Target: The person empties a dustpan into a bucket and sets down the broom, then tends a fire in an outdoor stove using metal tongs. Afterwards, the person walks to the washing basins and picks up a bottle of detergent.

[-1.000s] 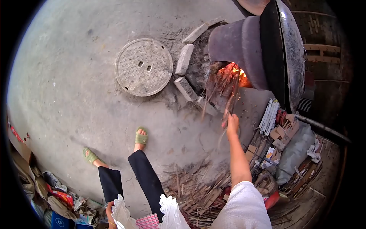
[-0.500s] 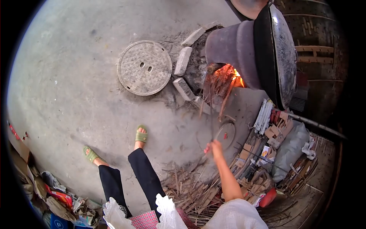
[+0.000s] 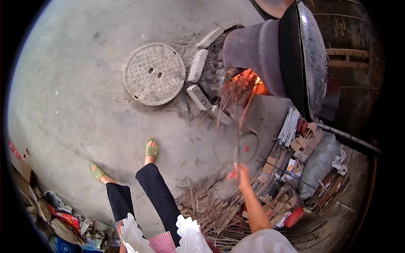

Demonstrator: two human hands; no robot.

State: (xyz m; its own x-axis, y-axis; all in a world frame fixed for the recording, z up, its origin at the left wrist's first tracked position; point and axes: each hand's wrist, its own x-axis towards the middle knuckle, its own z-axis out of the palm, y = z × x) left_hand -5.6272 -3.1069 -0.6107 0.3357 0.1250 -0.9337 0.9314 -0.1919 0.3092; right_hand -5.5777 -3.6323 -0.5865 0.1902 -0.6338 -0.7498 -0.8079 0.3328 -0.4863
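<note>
My right hand [image 3: 241, 176] is closed around the near end of a long thin rod [image 3: 238, 145], which is smeared by motion; whether it is a stick or a metal tool I cannot tell. It points away from me toward a bundle of sticks [image 3: 236, 93] sticking out of the mouth of a stove [image 3: 252, 49]. Flames [image 3: 259, 84] burn inside that opening. On the stove sits a large dark wok [image 3: 291, 55] under a metal lid [image 3: 313, 59]. Of my left arm only a bit shows at the bottom edge; the left hand is out of sight.
Bricks [image 3: 197, 65] edge the ash beside a round manhole cover [image 3: 154, 74]. Piled twigs [image 3: 211, 206], cardboard [image 3: 303, 145] and a grey sack [image 3: 321, 162] lie to my right. More scrap [image 3: 63, 230] is heaped at lower left. A round disc lies beyond my right hand.
My right hand has drawn back toward me with the rod, away from the fire. The whole view has shifted slightly, and part of my left arm now shows.
</note>
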